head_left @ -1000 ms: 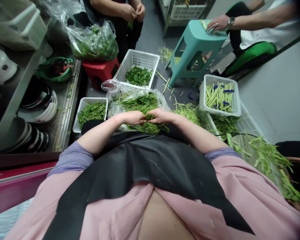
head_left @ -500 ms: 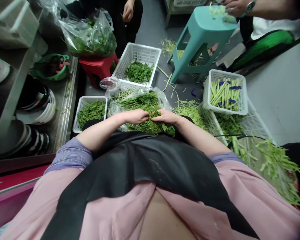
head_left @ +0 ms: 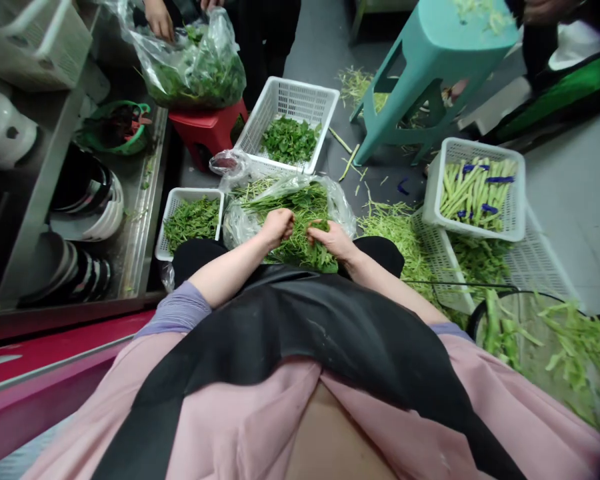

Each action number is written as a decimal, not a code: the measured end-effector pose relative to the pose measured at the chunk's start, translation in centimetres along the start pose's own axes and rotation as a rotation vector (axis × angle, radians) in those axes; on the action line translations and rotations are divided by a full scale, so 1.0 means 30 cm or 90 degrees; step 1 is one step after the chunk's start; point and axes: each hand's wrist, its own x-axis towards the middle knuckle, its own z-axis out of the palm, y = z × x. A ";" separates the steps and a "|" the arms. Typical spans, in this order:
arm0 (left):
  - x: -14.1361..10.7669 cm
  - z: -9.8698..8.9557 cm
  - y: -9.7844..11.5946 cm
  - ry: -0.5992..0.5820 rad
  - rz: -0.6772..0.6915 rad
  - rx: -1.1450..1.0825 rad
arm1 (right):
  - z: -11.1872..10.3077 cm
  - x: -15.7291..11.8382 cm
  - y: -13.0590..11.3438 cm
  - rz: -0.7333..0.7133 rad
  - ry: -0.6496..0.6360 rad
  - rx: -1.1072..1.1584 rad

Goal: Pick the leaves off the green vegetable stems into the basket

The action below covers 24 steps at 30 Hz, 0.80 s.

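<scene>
My left hand is closed in a pinch above the pile of greens; whatever sits in its fingertips is too small to make out. Beside it, my right hand grips leafy green stems, whose leaves hang below the fingers. Both hands are over an open clear plastic bag full of long thin-stemmed greens, between my knees. To the left of the bag, a small white basket holds picked green leaves.
Farther off are a white basket with leaves, a red stool bearing a bag of greens, and a teal stool. Stalks fill a basket at right. A metal shelf stands left. A co-worker's hand reaches into the far bag.
My hands have moved apart, the left one lifting and turning away from the right. A co-worker's hand has come to the far bag. The view has shifted slightly left.
</scene>
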 end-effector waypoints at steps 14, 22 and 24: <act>-0.068 -0.027 -0.004 0.144 0.261 -0.340 | 0.160 0.118 -0.179 -0.103 0.095 0.105; -0.078 -0.321 -0.284 0.270 0.061 -0.310 | 0.469 0.373 -0.252 -0.073 -0.199 0.068; -0.070 -0.415 -0.399 0.320 0.011 -0.281 | 0.516 0.443 -0.258 -0.059 -0.228 0.020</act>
